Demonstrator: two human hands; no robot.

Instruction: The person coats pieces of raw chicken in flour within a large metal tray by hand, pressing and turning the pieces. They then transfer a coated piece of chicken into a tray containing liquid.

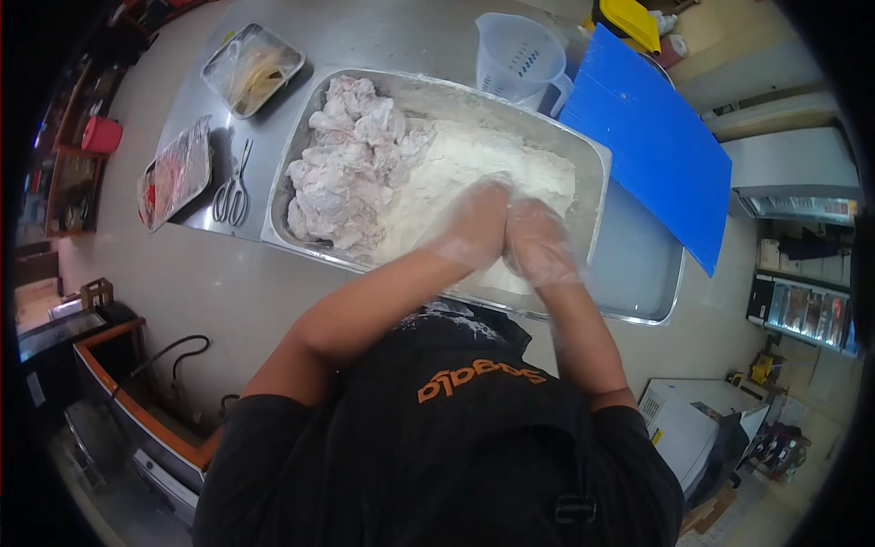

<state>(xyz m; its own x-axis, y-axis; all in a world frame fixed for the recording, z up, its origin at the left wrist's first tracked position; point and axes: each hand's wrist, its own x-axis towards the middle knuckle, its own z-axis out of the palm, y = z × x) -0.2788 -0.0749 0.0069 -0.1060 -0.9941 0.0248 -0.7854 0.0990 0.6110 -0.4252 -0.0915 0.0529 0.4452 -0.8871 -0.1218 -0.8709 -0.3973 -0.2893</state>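
Note:
A deep stainless steel pan (601, 198) holds white flour (472, 157) across its middle and right. Flour-coated pieces of raw meat, seemingly chicken (348, 164), are heaped at its left end. My left hand (475, 222) and my right hand (540, 239), both in clear plastic gloves, are close together over the flour near the pan's front side. Motion blurs them, and the fingers are turned down and partly hidden. Whether anything is between them cannot be made out.
Kitchen scissors (234, 191) and two film-covered trays, one with pale strips (256, 75), one reddish (179, 174), lie left. Behind the pan stands a translucent measuring jug (519, 58). A blue cutting board (649, 137) slants over a second metal pan (636, 277) holding cloudy liquid.

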